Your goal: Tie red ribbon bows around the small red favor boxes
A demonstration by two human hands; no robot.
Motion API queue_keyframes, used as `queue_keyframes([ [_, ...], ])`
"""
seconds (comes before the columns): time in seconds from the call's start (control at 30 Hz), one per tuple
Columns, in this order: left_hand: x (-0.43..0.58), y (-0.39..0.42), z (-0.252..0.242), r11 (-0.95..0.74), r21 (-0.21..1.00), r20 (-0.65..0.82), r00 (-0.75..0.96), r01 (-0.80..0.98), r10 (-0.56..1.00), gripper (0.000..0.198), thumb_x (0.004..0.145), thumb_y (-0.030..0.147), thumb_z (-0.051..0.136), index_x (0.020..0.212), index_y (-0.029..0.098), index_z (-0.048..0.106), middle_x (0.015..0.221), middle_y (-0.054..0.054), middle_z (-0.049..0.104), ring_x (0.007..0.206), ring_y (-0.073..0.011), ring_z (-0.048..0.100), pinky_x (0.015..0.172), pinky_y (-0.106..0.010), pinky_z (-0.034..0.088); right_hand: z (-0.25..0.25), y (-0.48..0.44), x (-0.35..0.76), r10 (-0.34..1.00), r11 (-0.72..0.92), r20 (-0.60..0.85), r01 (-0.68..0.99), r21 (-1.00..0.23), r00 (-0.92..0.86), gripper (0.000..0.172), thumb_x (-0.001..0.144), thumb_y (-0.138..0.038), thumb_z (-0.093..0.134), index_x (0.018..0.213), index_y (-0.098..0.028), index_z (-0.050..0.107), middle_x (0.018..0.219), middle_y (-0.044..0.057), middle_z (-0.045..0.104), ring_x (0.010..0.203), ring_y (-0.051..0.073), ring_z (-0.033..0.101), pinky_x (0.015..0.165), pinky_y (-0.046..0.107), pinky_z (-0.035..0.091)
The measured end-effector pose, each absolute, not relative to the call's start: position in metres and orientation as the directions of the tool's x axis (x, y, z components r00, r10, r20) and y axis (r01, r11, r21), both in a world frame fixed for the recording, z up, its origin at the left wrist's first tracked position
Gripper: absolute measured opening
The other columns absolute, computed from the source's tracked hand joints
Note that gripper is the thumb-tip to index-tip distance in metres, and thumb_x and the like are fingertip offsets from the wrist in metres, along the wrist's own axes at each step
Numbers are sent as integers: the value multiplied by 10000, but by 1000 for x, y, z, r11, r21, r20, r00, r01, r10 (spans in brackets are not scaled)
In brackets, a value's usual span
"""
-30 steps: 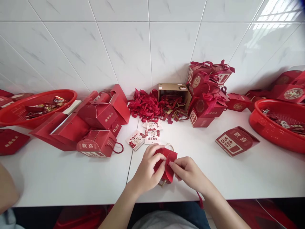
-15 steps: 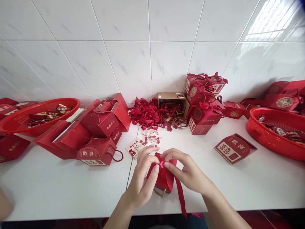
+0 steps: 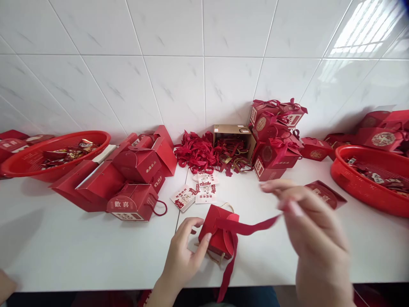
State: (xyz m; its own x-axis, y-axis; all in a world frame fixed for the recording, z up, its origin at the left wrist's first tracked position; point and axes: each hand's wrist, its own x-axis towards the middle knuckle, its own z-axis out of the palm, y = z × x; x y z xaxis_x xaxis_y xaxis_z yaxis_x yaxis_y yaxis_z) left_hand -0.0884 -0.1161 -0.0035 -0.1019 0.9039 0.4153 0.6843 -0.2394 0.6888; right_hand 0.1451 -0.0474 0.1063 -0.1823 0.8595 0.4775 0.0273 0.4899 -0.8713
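A small red box (image 3: pixel 211 219) with rope handles stands on the white table near its front edge. My left hand (image 3: pixel 188 247) grips the box's left side, thumb on the top and fingers behind. A dark red ribbon (image 3: pixel 246 228) runs through the top of the box; one end stretches right to my right hand (image 3: pixel 306 221), pinched between thumb and finger, slightly blurred. The ribbon's other end hangs down past the box's front and over the table edge. Printed cards (image 3: pixel 183 197) lie just behind the box.
Red boxes (image 3: pixel 137 164) stand at left, beside a red basket of sweets (image 3: pixel 19 166). A ribbon pile (image 3: pixel 196 151), an open carton (image 3: pixel 231 128) and stacked boxes (image 3: pixel 277 153) line the wall. Another basket (image 3: pixel 345 179) is at right. Someone's hand (image 3: pixel 6 286) shows at left.
My right hand has moved away to the right, drawing one ribbon end out from the box. My left hand has gone from the ribbon at the top to the box's side.
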Motion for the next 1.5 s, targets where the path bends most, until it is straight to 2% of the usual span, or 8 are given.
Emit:
queue_keyframes([
  [0.23, -88, -117, -5, -203, 783, 401, -227, 588, 887, 147, 888, 233, 546, 1030, 211, 579, 929, -55, 688, 839, -188, 680, 719, -292, 582, 73, -33, 110, 859, 176, 240, -178, -968, -453, 326, 928, -528, 472, 769, -244, 487, 715, 33, 631, 663, 197, 615, 687, 367, 511],
  [0.37, -87, -113, -6, -79, 924, 252, -440, 374, 862, 152, 884, 327, 572, 977, 207, 582, 817, -28, 675, 765, -174, 677, 681, -265, 577, 76, -31, 135, 897, 117, 218, -270, -956, -384, 366, 865, -620, 466, 755, -276, 410, 383, -117, 263, 277, 94, 240, 394, 283, 351],
  [0.43, -87, -113, -7, -61, 949, 208, -470, 308, 858, 176, 879, 345, 577, 988, 207, 573, 779, -18, 661, 747, -169, 668, 692, -269, 572, 80, -30, 142, 913, 113, 204, -261, -959, -353, 337, 872, -586, 500, 756, -276, 436, 386, -122, 215, 293, 89, 199, 373, 257, 280],
  [0.53, -86, -114, -9, -37, 963, 166, -474, 269, 865, 196, 884, 356, 569, 1009, 205, 556, 774, -16, 648, 740, -166, 659, 689, -270, 562, 80, -28, 130, 878, 106, 111, -36, -994, -466, 312, 902, -502, 538, 740, -236, 516, 524, -54, 435, 432, 108, 388, 462, 263, 364],
  [0.63, -85, -116, -11, -33, 970, 145, -460, 242, 876, 199, 884, 351, 570, 1030, 220, 539, 757, 0, 640, 721, -165, 654, 674, -270, 554, 70, -28, 100, 804, 271, 90, 226, -936, -588, 310, 928, -427, 504, 721, -208, 578, 944, 70, 621, 911, 215, 605, 823, 379, 477],
  [0.77, -85, -119, -15, -31, 979, 112, -405, 202, 907, 191, 876, 336, 576, 1049, 287, 514, 705, 48, 626, 662, -154, 642, 650, -276, 551, 52, -27, 75, 777, 352, 30, 394, -849, -629, 263, 933, -301, 474, 718, -210, 594, 1218, 92, 590, 1341, 285, 397, 1080, 516, 291],
  [1.33, -73, -121, 9, 30, 995, 1, -291, 99, 957, 233, 872, 391, 551, 1078, 283, 541, 639, 49, 628, 635, -178, 654, 645, -318, 547, 54, -23, 75, 621, 506, 15, 386, -771, -784, 195, 879, -141, 488, 752, -220, 613, 1118, 68, 670, 1261, 258, 510, 1055, 485, 347],
  [1.5, -76, -110, 15, 55, 998, -53, -216, 6, 975, 286, 920, 472, 447, 996, 210, 531, 657, 6, 614, 646, -178, 630, 625, -307, 520, 52, -20, 79, 657, 455, 16, 379, -806, -754, 248, 810, -88, 481, 596, -213, 485, 945, 56, 673, 1058, 232, 617, 837, 347, 486],
])
